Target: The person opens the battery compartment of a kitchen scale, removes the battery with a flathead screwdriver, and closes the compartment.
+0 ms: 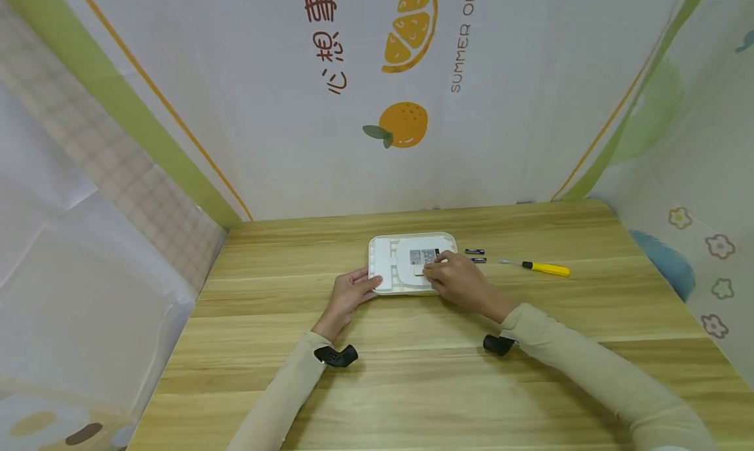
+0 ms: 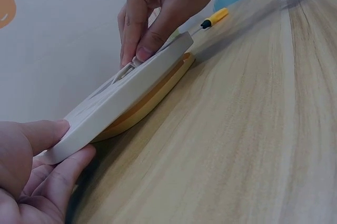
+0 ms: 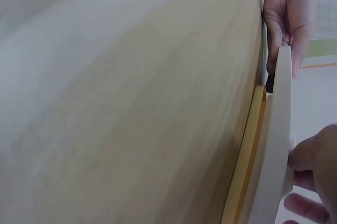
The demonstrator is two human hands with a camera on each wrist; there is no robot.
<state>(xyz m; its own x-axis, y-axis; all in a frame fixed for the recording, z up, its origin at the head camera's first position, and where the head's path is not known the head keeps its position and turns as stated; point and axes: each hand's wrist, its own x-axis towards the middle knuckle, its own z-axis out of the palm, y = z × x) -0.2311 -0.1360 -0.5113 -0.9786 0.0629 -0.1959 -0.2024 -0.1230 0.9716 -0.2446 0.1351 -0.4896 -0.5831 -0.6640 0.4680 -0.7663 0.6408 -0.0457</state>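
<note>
A flat white device with rounded corners (image 1: pixel 384 258), much like an upturned kitchen scale, lies with its labelled, ribbed face up. In the left wrist view, its white body (image 2: pixel 124 98) is tilted, with a yellow rim (image 2: pixel 142 111) below. My left hand (image 1: pixel 347 295) grips the near left corner, thumb on top and fingers beneath. Over the right half, my right hand (image 1: pixel 462 281) pinches a small white cover (image 1: pixel 419 270) beside the grey label (image 1: pixel 421 256) between thumb and fingers. The fingers partly hide that cover.
Two small dark batteries (image 1: pixel 474 251) lie just right of the device. Further right is a screwdriver (image 1: pixel 548 268) with a yellow handle, its tip towards the batteries. Behind the wooden table (image 1: pixel 412 372) hangs a white printed cloth (image 1: pixel 283 143).
</note>
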